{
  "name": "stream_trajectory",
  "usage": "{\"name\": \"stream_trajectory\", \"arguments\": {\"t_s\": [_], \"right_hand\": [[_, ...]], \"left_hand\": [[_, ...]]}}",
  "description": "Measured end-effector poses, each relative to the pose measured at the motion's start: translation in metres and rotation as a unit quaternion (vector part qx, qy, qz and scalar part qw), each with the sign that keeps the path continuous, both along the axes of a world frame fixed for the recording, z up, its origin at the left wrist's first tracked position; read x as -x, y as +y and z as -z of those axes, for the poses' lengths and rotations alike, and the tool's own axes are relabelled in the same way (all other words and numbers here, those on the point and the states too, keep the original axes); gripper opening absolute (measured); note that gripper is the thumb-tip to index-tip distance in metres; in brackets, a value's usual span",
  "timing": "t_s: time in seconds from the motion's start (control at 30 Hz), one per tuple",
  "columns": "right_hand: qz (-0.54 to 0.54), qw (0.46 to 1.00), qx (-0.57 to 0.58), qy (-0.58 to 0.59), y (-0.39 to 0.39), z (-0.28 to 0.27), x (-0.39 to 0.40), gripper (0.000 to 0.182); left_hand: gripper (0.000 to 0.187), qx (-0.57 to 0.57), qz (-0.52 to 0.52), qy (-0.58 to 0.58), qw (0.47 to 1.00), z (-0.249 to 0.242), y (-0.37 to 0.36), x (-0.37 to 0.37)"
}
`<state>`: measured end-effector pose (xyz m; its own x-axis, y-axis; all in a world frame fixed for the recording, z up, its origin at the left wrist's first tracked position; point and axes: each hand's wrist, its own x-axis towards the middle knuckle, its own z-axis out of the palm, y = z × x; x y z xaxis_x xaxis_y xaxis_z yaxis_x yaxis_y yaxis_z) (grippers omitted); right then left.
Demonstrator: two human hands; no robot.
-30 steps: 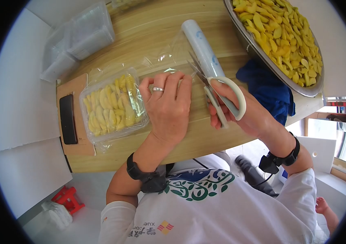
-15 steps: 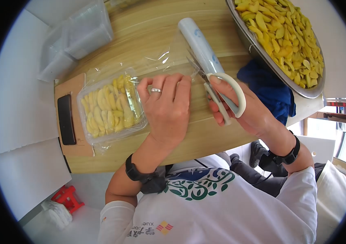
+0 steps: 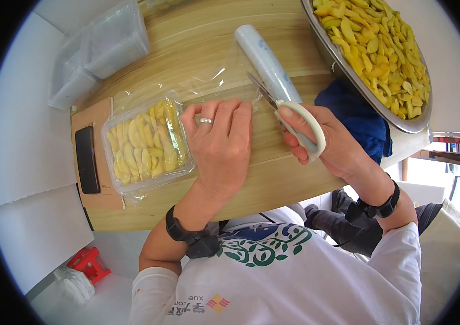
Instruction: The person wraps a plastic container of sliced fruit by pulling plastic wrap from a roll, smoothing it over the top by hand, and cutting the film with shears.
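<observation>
My right hand (image 3: 327, 138) grips the white-handled scissors (image 3: 312, 130), whose blades point up and left and look nearly together at the plastic film. My left hand (image 3: 222, 143) has its fingers curled down on the edge of the clear film (image 3: 203, 84), just right of the tray. That film stretches over a clear tray (image 3: 132, 187) of yellow fruit slices (image 3: 142, 143) and runs up toward the film roll (image 3: 268, 62), which lies slanted above the scissors.
A metal basin (image 3: 370, 111) heaped with yellow slices stands at the upper right, beside a dark blue cloth (image 3: 352, 119). Stacked clear containers (image 3: 113, 40) are at the upper left. A phone (image 3: 87, 160) lies on brown board (image 3: 112, 197). A red stool (image 3: 90, 264) is below.
The scissors have closed from a wider spread, with the fingers of my right hand drawn together. My left hand has barely moved.
</observation>
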<state>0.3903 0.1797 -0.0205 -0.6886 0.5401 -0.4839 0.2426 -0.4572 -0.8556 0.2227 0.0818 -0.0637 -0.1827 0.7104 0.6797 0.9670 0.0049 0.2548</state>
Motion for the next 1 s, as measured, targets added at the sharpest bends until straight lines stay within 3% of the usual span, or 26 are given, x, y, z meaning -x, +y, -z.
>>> {"name": "stream_trajectory", "arguments": {"t_s": [0.53, 1.0], "right_hand": [[-0.048, 0.997, 0.043, -0.036, 0.021, -0.014, 0.014, 0.051], [-0.062, 0.997, 0.039, -0.015, 0.034, -0.009, 0.018, 0.04]], "left_hand": [[0.018, -0.014, 0.008, -0.005, 1.0, 0.001, 0.0, 0.0], [0.02, -0.02, 0.024, -0.017, 0.999, 0.002, 0.0, 0.002]]}}
